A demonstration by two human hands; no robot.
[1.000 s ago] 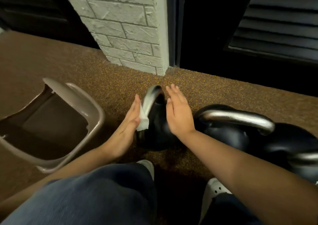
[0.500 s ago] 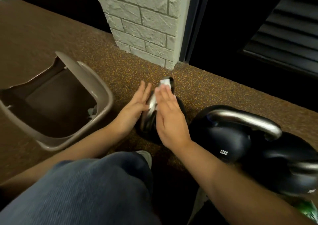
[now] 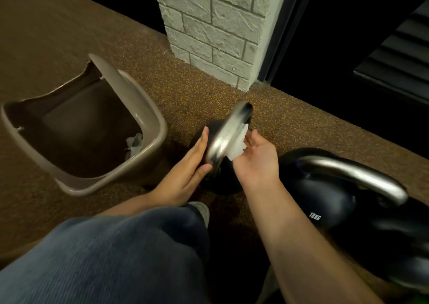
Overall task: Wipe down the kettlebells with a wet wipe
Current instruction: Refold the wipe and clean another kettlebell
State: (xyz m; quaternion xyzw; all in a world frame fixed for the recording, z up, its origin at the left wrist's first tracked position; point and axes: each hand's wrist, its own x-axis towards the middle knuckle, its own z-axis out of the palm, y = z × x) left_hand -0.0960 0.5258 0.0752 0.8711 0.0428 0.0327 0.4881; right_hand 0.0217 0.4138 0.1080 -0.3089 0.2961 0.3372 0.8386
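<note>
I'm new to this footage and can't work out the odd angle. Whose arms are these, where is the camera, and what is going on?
The camera sits on a person's head, looking down, so these are their own arms and blue-trousered knee. They crouch on speckled brown flooring. The left hand steadies a small black kettlebell with a shiny metal handle. The right hand presses a white wet wipe against that handle. A bigger black kettlebell marked 12KG waits on the right; a beige plastic bin stands on the left.

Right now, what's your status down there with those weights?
Right hand presses wet wipe on small kettlebell handle. Left hand flat, steadying it. 12KG kettlebell beside. Nothing blocking.
</note>
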